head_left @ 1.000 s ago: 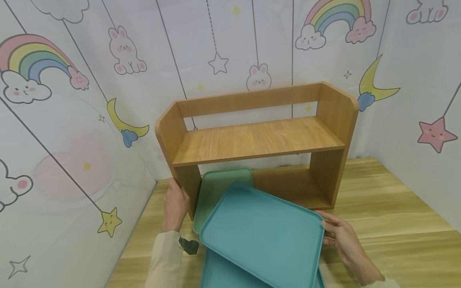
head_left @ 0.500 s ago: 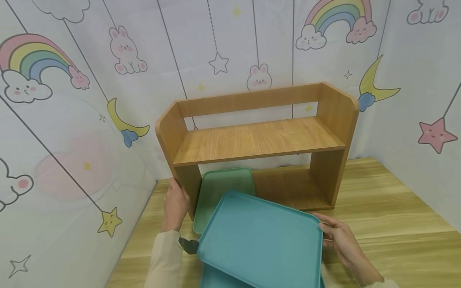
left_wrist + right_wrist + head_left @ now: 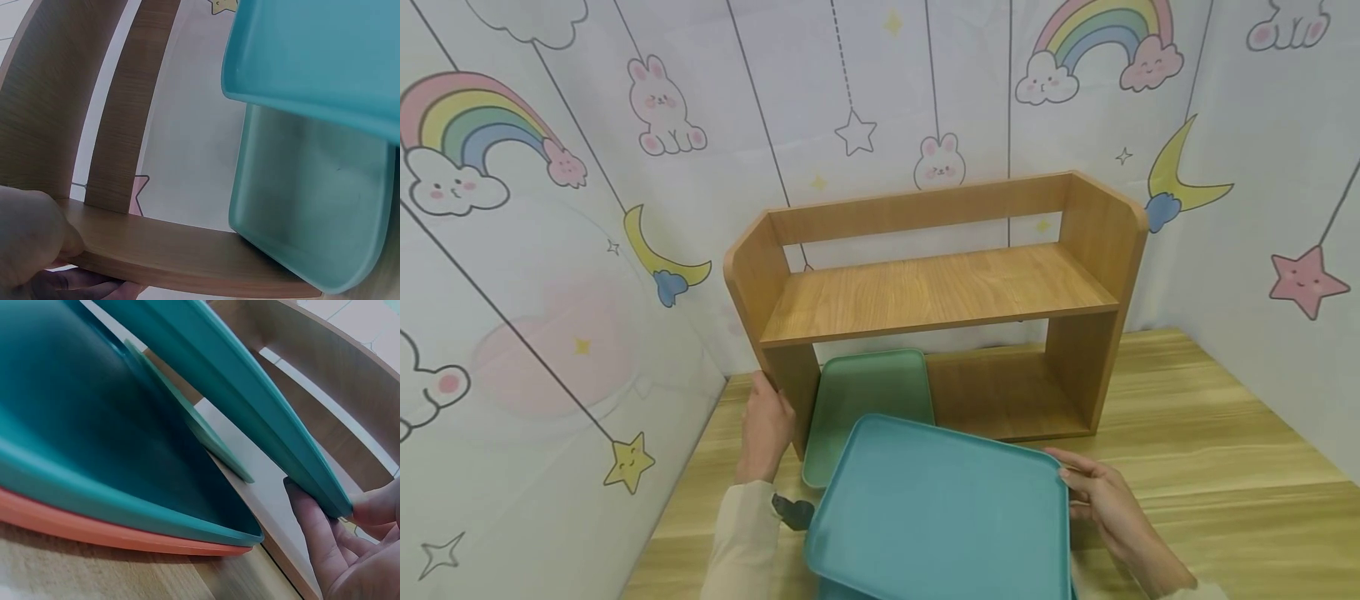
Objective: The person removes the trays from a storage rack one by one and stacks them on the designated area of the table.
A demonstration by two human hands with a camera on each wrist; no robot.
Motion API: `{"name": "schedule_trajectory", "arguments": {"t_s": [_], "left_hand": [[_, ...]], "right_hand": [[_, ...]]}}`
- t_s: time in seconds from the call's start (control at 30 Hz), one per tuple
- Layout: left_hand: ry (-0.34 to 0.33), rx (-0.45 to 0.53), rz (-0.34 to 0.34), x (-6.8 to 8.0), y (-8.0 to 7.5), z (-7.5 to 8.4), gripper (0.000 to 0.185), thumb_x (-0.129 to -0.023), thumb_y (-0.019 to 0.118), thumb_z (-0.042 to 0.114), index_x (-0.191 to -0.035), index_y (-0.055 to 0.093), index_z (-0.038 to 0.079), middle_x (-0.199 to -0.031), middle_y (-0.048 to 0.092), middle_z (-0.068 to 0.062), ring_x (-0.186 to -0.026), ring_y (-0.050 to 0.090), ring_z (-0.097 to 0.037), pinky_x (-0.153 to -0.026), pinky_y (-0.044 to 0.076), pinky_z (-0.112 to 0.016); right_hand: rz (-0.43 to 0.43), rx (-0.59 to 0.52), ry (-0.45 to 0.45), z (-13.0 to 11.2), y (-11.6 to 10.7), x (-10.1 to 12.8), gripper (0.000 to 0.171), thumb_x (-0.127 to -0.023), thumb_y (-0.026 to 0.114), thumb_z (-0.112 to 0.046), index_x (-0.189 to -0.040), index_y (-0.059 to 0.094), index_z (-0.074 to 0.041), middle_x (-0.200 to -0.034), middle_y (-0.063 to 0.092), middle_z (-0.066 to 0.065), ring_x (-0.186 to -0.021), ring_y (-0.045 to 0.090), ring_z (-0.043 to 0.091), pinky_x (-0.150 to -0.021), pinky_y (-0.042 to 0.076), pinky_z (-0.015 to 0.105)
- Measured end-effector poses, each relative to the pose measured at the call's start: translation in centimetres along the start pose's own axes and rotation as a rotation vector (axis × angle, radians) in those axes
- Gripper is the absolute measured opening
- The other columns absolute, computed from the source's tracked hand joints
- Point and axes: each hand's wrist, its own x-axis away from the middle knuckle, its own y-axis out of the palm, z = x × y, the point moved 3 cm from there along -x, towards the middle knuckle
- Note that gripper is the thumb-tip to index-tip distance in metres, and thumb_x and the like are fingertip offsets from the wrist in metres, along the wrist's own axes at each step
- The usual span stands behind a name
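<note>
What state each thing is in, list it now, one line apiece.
Light-brown wooden two-tier shelf: standing upright.
Green rectangular tray: lying in the shelf's lower left, front jutting out.
Blue rectangular upper tray: raised, tilted.
Blue rectangular lower tray: face up, stacked.
Orange tray: beneath the lower tray, mostly hidden.
Left grip: holding the shelf's left side.
Right grip: pinching the upper tray's corner.

top blue tray (image 3: 943, 512) gets cut off at the head view's bottom edge, lower tray (image 3: 837, 591) is mostly hidden beneath
</note>
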Motion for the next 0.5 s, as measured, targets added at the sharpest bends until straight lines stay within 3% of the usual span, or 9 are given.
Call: {"name": "schedule_trajectory", "arguments": {"t_s": [0.5], "left_hand": [[0.029,0.004,0.02,0.08,-0.05,-0.08,0.024,-0.098,0.04,0.009,-0.116,0.037,-0.007,-0.105,0.058,-0.036,-0.093,0.061,-0.05,-0.075,0.048,-0.057]], "right_hand": [[-0.09,0.027,-0.014,0.04,0.26,-0.01,0.05,-0.098,0.05,-0.02,-0.142,0.039,0.002,-0.104,0.067,-0.008,-0.087,0.067,0.012,-0.074,0.056,0.035]]}}
